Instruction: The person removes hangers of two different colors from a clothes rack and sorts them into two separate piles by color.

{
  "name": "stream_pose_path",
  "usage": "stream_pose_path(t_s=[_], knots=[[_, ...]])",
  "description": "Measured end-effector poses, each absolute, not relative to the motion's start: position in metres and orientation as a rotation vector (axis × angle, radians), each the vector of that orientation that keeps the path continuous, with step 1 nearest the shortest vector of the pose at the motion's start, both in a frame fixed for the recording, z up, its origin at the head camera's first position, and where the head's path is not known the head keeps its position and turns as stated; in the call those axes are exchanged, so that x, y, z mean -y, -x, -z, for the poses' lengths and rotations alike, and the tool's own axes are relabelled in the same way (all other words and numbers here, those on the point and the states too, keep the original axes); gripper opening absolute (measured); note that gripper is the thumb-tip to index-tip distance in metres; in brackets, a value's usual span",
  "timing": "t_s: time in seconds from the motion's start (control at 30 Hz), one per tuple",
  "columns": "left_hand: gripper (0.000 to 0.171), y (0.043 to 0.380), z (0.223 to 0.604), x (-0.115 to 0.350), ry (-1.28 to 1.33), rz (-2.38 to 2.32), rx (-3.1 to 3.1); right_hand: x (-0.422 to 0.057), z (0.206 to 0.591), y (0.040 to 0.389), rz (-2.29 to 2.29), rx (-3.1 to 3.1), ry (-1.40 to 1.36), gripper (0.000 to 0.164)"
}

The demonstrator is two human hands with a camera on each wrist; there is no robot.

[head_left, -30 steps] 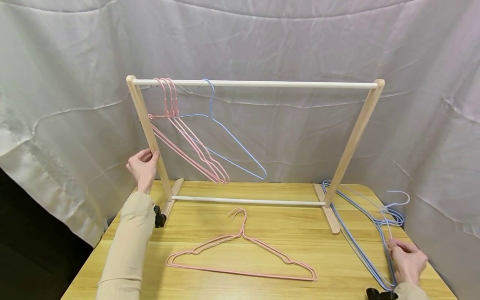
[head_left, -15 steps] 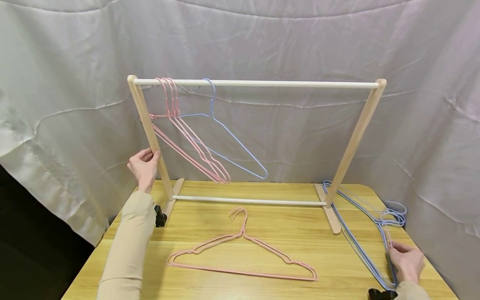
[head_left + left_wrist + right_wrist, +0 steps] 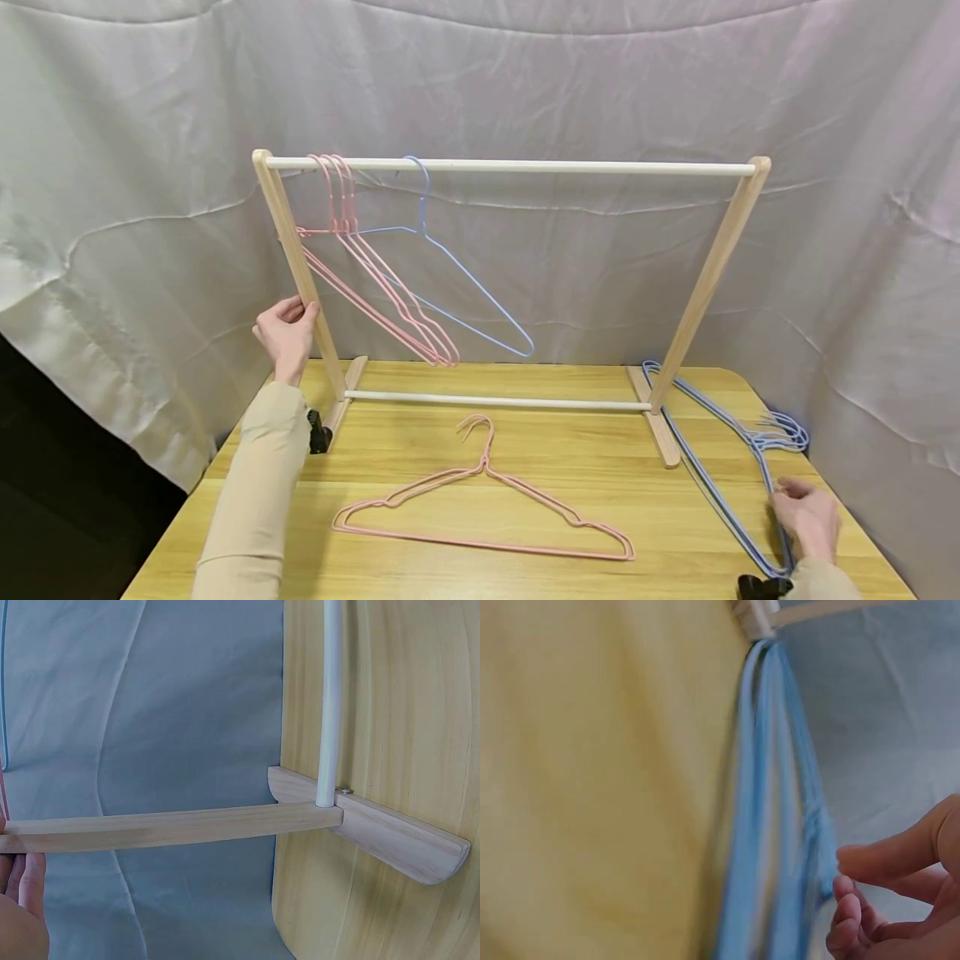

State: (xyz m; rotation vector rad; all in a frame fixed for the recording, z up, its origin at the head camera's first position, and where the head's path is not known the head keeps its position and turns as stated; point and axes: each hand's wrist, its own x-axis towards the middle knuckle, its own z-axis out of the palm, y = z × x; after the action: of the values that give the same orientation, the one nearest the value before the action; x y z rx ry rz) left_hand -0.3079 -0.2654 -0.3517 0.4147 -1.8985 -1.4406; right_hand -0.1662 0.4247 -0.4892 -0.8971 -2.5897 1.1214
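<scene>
A person's left hand (image 3: 287, 333) grips the left post (image 3: 294, 233) of a small rack, thumb on one side and fingers on the other. The right hand (image 3: 810, 518) is at the right edge of the worktop (image 3: 570, 462), over the loose blue hangers (image 3: 759, 444). In the right wrist view its thumb and fingers curl in to a narrow gap; whether they pinch a wire cannot be told.

Those blue hangers lie in a bunch along the right edge, hooks toward that edge, with one end just beside the right post (image 3: 705, 292).

The rack stands near the worktop's back edge, its white top rail (image 3: 585, 167) above a white lower bar (image 3: 498, 401). Three pink hangers (image 3: 343, 227) hang close together by the left post, and one blue hanger (image 3: 423, 229) hangs apart, to their right. Two more pink hangers (image 3: 485, 462) lie one over the other in front of the lower bar, hooks toward the back edge. A grey curtain (image 3: 615, 75) hangs behind.
</scene>
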Motion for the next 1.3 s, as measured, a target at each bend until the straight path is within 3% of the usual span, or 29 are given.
stream_pose_path(t_s=[0.27, 0.53, 0.73, 1.03, 1.3], knots=[[0.031, 0.307, 0.352, 0.264, -0.416, 1.428, 1.903, -0.378, 0.419, 0.186, -1.029, 2.495, 0.485, 0.046], [0.032, 0.306, 0.352, 0.264, -0.406, 1.424, 1.908, -0.285, 0.338, 0.218, -1.087, 2.309, -0.205, 0.039], [0.032, 0.306, 0.351, 0.264, -0.434, 1.419, 1.926, -0.208, 0.295, 0.239, -1.155, 2.345, -0.504, 0.038], [0.032, 0.306, 0.351, 0.264, -0.43, 1.416, 1.93, -0.124, 0.27, 0.264, -1.228, 2.476, -0.685, 0.045], [0.031, 0.307, 0.351, 0.264, -0.403, 1.415, 1.914, -0.086, 0.268, 0.279, -1.213, 2.545, -0.638, 0.037]])
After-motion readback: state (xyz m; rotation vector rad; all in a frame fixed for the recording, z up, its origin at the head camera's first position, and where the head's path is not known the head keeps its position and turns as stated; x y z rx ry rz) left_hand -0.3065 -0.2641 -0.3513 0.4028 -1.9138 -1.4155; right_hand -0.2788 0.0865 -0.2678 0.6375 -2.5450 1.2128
